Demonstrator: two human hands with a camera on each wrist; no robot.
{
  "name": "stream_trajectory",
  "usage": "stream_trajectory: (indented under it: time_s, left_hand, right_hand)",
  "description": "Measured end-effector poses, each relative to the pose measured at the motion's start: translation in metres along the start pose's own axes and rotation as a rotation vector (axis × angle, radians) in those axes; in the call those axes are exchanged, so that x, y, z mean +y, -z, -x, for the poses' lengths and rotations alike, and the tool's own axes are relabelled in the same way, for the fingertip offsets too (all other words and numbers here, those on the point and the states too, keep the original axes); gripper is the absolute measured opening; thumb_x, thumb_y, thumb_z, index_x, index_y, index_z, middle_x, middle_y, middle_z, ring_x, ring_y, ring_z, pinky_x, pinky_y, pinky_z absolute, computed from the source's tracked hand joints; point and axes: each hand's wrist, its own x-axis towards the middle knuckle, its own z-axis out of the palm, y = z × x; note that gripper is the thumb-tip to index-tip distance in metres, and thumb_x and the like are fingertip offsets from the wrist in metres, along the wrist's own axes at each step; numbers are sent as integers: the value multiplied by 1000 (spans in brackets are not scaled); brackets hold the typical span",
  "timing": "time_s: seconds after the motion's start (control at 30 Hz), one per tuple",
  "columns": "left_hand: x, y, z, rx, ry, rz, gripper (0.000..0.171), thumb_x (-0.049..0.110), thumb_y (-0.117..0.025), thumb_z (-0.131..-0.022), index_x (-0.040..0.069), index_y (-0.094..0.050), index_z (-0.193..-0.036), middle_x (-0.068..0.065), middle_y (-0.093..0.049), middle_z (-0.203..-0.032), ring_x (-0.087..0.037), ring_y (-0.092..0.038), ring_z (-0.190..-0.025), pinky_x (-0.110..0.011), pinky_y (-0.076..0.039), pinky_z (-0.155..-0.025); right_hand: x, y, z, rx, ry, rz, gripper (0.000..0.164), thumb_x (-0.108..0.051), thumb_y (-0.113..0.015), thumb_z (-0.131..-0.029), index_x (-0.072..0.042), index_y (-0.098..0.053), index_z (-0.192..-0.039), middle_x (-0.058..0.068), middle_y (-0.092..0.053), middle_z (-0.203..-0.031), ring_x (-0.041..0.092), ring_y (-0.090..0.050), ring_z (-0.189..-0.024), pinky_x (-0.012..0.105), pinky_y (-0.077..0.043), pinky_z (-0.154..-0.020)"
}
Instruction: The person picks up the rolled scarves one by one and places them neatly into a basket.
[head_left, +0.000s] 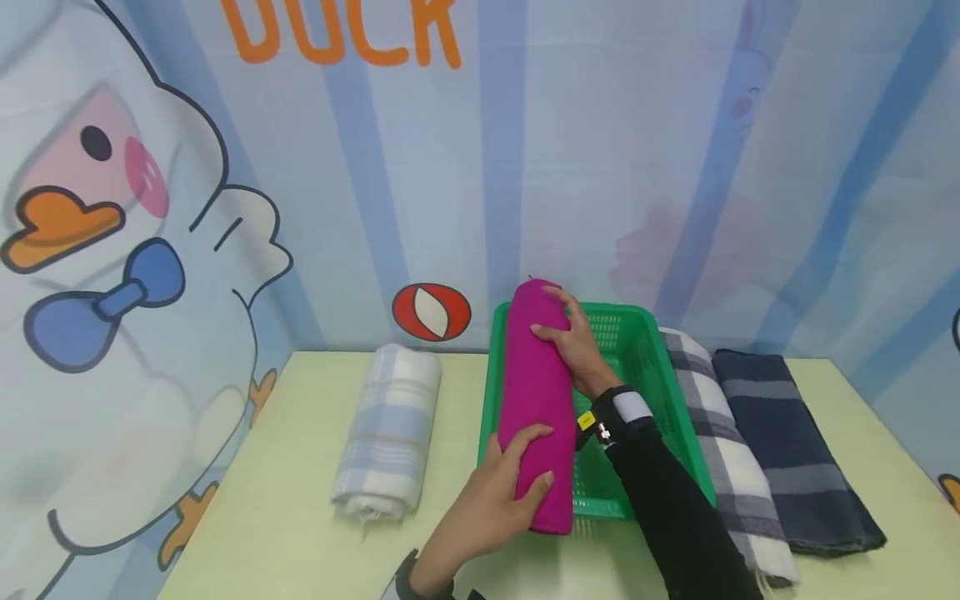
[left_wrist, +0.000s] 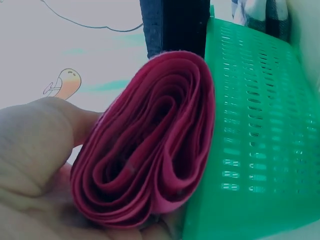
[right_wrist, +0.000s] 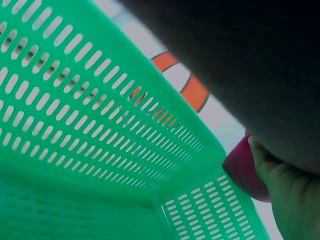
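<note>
A rolled magenta scarf [head_left: 536, 400] lies lengthwise over the left side of a green plastic basket [head_left: 678, 417], its near end reaching past the basket's front rim. My left hand [head_left: 495, 500] grips the near end, thumb on one side and fingers on the other. Toward the far end, my right hand [head_left: 576, 342] holds the roll from the right with spread, bent fingers. In the left wrist view the folded layers of the scarf [left_wrist: 145, 145] face the camera, beside the basket wall [left_wrist: 255, 125]. The right wrist view shows the slotted inside of the basket [right_wrist: 75, 90], with a bit of magenta by the fingers.
On the pale yellow table [head_left: 262, 467], a white and light-blue plaid rolled scarf [head_left: 390, 433] lies left of the basket. To its right are a black-and-white checked scarf [head_left: 727, 450] and a folded dark striped scarf [head_left: 795, 450]. A printed curtain [head_left: 570, 167] hangs behind.
</note>
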Motion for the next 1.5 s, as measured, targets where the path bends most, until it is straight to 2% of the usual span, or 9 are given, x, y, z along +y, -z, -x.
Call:
stream_trajectory:
  time_s: [0.23,0.43,0.57,0.73,0.87,1.0,1.23,1.33,1.5]
  left_hand:
    - [-2,-3,0,-34,-20,-127,56,30,-64,-93,21,-38,-142,-14,-44,-119,-12,-55,-91,-21,-49,-68]
    - [-1,-7,2,-39,32,-231,81,44,-77,-80,19,-34,-145,-17,-40,-129,-22,-50,-109,-31,-54,-73]
    - [0,-11,4,17,22,-288,92,37,-87,-71,16,-36,-144,-19,-26,-143,-29,-50,-115,-35,-57,-77]
    - [3,-20,8,136,-42,-433,88,27,-91,-66,8,-44,-139,-20,-17,-150,-35,-54,-113,-37,-57,-84]
    - [4,-24,8,156,-70,-606,88,32,-92,-64,7,-49,-136,-16,-30,-147,-33,-51,-115,-36,-56,-85]
    - [1,-27,5,184,-116,-770,78,30,-90,-67,7,-52,-132,-15,-47,-136,-33,-52,-107,-37,-53,-82]
    - [-1,-29,4,214,-117,-874,64,12,-83,-72,12,-55,-129,-10,-56,-126,-30,-55,-102,-40,-50,-86]
    - [-1,-31,3,204,-92,-900,69,14,-86,-67,14,-55,-129,-7,-57,-123,-31,-53,-106,-37,-53,-83]
    - [-3,-33,1,258,-94,-1009,68,23,-88,-61,16,-60,-122,-4,-61,-115,-34,-47,-116,-39,-53,-89]
  right_hand:
    - [8,3,-8,-23,5,6,59,-8,-54,-97,-21,-33,-150,9,-24,-155,31,-44,-129,27,-51,-83]
    - [12,3,-12,-22,22,40,59,-5,-55,-96,-18,-34,-150,11,-21,-156,34,-42,-131,28,-50,-84]
    - [15,2,-14,3,-6,50,59,-5,-56,-95,-19,-37,-149,9,-17,-158,34,-42,-132,29,-50,-83]
    - [19,1,-15,-1,-12,49,58,-7,-56,-95,-19,-36,-149,10,-21,-157,35,-41,-134,33,-50,-87]
    - [21,-1,-16,-10,-13,69,58,-8,-56,-96,-19,-36,-149,7,-13,-160,35,-38,-136,41,-49,-94]
    - [25,0,-17,14,-37,83,57,-8,-56,-96,-21,-37,-148,4,-5,-161,37,-35,-138,51,-45,-101]
    - [38,-2,-23,48,-16,184,56,-6,-58,-94,-19,-41,-146,7,-9,-161,37,-29,-142,56,-38,-108]
    - [44,-1,-24,51,-21,198,55,-6,-57,-95,-18,-41,-146,7,-9,-161,37,-27,-142,56,-37,-110]
    - [47,0,-26,41,-40,211,54,-6,-57,-95,-18,-41,-146,8,-5,-162,38,-27,-142,56,-35,-110]
